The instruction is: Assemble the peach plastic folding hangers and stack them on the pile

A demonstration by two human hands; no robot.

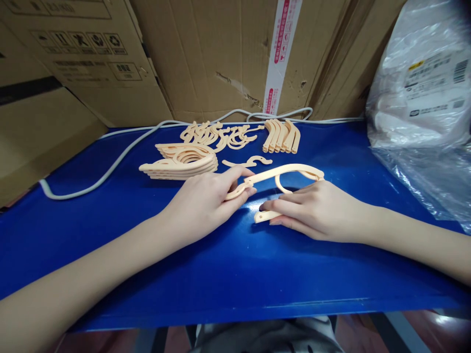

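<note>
Working over a blue tabletop (235, 284), clamping a small curved cream piece (236, 191) between thumb and fingers of the left hand (206, 198) while gripping a lower hanger arm (268, 215) in the right hand (320, 208), beneath an upper hanger arm (285, 170) bowed above the fingers. Held near mid-table, in front of a stack of folded hangers (176, 167), a loose hook (250, 163) and a row of curved hanger arms (281, 137). Apparently joining piece to upper arm at the left thumb and forefinger. Calling next, most likely, for lining up both ends and pressing firmly. Hard to trace any link between the two arms beneath the right palm. Impossible to tell the full shape of the left-hand piece, partly covered.
</note>
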